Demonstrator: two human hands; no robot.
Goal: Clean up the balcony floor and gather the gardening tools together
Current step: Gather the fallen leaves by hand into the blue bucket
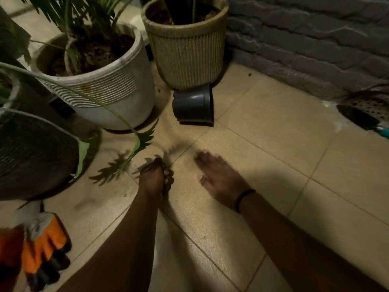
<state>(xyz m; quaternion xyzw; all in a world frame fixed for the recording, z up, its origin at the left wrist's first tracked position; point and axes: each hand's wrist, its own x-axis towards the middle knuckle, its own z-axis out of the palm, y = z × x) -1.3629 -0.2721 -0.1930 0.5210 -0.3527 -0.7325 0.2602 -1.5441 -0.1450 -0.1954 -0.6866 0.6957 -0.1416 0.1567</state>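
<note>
Two bare forearms reach out over the beige tiled balcony floor, which is lit in patches and crossed by leaf shadows. The left hand is low over the tiles near the middle of the view, its fingers curled in toward the palm; whether they pinch anything small is too dark to tell. The right hand, with a thin black band at the wrist, is spread flat with straight fingers, palm down on or just above the floor, and holds nothing; its fingertips are blurred.

Beyond the hands a small dark grey plastic nursery pot lies tipped on its side on the tiles, touching or just beside the base of a tall tan ribbed planter at the far middle. To the left of that stands a large white ribbed ceramic planter filled with dark soil and holding a green palm-like plant. A long drooping green leaf arches from the left and ends just beyond the left hand. A dark ribbed pot fills the left edge.

At the near left lie orange, grey and black gardening gloves on the floor. At the far right edge, against a dark grey brick wall, a dark-bladed hand trowel with a teal handle rests beside a round perforated metal drain cover, well apart from the gloves.
</note>
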